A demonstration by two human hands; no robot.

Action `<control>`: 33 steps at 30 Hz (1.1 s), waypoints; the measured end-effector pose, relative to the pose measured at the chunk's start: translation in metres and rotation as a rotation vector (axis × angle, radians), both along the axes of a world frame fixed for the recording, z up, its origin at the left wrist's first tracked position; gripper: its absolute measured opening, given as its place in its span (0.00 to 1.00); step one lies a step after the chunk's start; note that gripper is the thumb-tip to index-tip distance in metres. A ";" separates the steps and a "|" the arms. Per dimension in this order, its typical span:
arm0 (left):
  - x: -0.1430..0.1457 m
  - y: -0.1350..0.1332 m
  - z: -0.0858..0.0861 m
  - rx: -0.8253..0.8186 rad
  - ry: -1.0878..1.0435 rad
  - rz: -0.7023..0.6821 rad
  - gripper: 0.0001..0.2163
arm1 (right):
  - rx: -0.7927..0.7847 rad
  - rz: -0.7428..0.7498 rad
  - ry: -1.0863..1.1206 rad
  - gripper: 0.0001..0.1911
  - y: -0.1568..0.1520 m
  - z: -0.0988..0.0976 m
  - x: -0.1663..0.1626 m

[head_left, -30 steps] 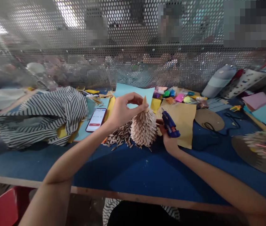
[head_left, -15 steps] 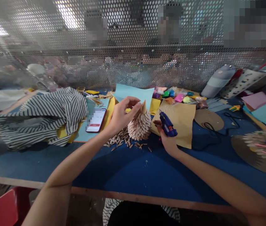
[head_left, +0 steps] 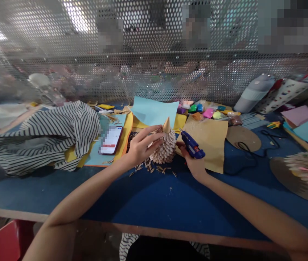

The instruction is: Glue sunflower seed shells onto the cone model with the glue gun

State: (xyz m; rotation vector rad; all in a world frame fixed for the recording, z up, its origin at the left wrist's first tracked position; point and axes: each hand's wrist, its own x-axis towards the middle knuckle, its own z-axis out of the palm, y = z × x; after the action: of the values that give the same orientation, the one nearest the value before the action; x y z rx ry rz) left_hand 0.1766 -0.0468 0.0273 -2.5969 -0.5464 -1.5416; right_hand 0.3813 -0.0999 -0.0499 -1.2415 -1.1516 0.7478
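Observation:
In the middle of the table stands a paper cone (head_left: pixel 166 146), covered in overlapping pale seed husks except for its bare tan tip. My left hand (head_left: pixel 143 144) lies against the cone's left side, fingers curved around it just below the tip; the thumb is hidden. My right hand (head_left: pixel 193 161) is closed around a blue hot glue gun (head_left: pixel 192 144), a little to the right of the cone. The gun's nozzle points up and left toward the cone, apart from it. Loose husks (head_left: pixel 150 167) are scattered at the cone's base, partly behind my left hand.
A phone (head_left: pixel 112 140) and striped cloth (head_left: pixel 47 134) lie left. Brown paper (head_left: pixel 210 137), a cardboard disc (head_left: pixel 243 139) and a black cord (head_left: pixel 251 154) lie right. Bagged colored clay (head_left: pixel 208 113) sits behind. A husk-decorated piece (head_left: pixel 307 165) stands far right. Perforated metal screen (head_left: pixel 148 79) closes the back.
My left hand has come down from beside the tip onto the cone's left side, its fingers now lower. The glue gun has shifted slightly left, toward the cone.

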 end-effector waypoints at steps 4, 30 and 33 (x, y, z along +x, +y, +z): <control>-0.001 0.001 -0.002 0.017 0.018 0.011 0.12 | 0.024 0.019 0.018 0.14 -0.001 0.001 -0.001; 0.004 0.000 -0.005 -0.004 -0.050 0.002 0.09 | 0.016 0.070 -0.036 0.13 -0.002 -0.007 0.005; 0.004 0.000 -0.005 -0.008 -0.045 0.014 0.09 | 0.024 0.081 -0.011 0.13 -0.003 -0.003 0.001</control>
State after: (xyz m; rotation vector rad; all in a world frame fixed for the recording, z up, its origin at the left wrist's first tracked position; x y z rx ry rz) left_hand 0.1801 -0.0465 0.0222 -2.5640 -0.5736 -1.6011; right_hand 0.3828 -0.1030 -0.0524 -1.1860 -1.2223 0.7866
